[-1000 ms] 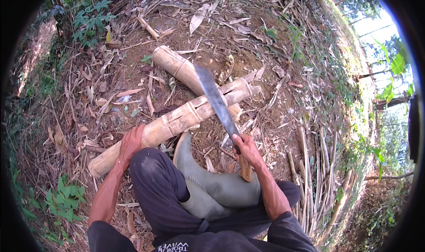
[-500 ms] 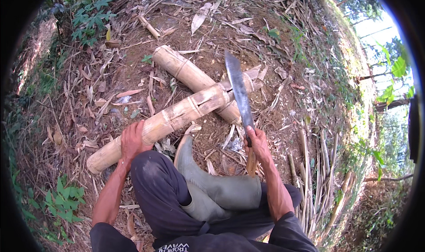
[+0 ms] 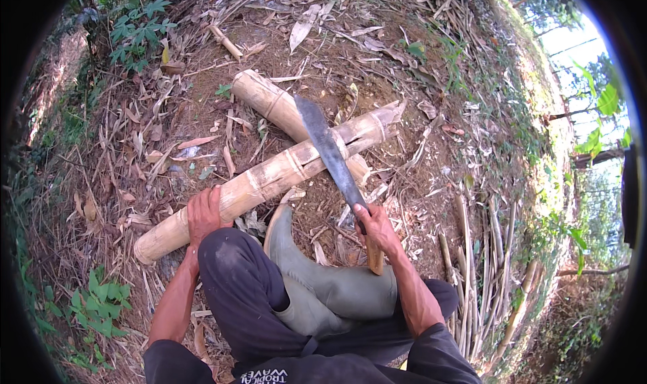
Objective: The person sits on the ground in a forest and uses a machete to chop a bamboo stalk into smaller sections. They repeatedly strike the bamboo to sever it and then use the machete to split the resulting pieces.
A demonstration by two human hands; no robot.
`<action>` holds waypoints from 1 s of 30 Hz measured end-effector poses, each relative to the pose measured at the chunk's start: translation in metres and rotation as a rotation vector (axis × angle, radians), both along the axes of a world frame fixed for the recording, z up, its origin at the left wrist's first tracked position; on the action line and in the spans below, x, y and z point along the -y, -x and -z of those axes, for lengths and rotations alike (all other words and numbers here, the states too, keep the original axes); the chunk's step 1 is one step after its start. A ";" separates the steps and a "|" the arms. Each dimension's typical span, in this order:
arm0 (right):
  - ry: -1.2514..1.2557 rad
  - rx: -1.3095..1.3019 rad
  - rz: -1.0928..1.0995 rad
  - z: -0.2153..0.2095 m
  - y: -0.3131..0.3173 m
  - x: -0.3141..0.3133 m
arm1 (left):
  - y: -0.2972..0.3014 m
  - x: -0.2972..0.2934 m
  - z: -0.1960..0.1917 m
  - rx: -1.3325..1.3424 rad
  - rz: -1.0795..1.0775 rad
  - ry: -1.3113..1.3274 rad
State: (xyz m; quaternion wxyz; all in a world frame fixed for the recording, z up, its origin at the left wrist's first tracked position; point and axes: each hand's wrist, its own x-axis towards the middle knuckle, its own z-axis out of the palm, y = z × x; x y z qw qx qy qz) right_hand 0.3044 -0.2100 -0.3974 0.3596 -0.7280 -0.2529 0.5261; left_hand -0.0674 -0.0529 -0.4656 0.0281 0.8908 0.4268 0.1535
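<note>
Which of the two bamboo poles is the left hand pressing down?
The long bamboo pole lying on top, running from lower left to upper right. The left hand rests on it near its lower end; the shorter pole crosses underneath, untouched.

Bare forearms, no sleeves showing. Dark trousers (image 3: 249,283), fabric creased at knee. Grey-green rubber boot (image 3: 323,283), tall shaft. Dark shirt hem (image 3: 263,376), white print.

Two thick bamboo logs lie crossed on the ground: a long one (image 3: 269,178) and a shorter one (image 3: 269,104) under it. There is one machete (image 3: 333,158), one green rubber boot (image 3: 323,279), and two hands, left (image 3: 204,215) and right (image 3: 375,227).
</note>
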 end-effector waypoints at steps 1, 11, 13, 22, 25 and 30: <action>-0.008 -0.005 -0.004 -0.001 -0.001 0.002 | 0.000 0.000 0.001 0.014 -0.001 -0.006; -0.085 -0.098 0.230 0.000 -0.014 0.004 | 0.000 0.004 0.006 -0.014 -0.031 -0.054; -0.123 -0.101 0.322 -0.004 -0.017 -0.002 | -0.001 0.009 0.007 -0.019 -0.042 -0.052; -0.107 -0.037 0.224 -0.004 -0.007 -0.001 | -0.001 0.009 0.005 -0.032 -0.060 -0.059; 0.000 0.078 -0.120 -0.001 0.001 0.007 | 0.004 0.010 0.005 -0.025 -0.045 0.015; -0.066 -0.103 0.242 -0.002 0.000 -0.002 | 0.006 0.014 0.009 -0.044 -0.027 0.062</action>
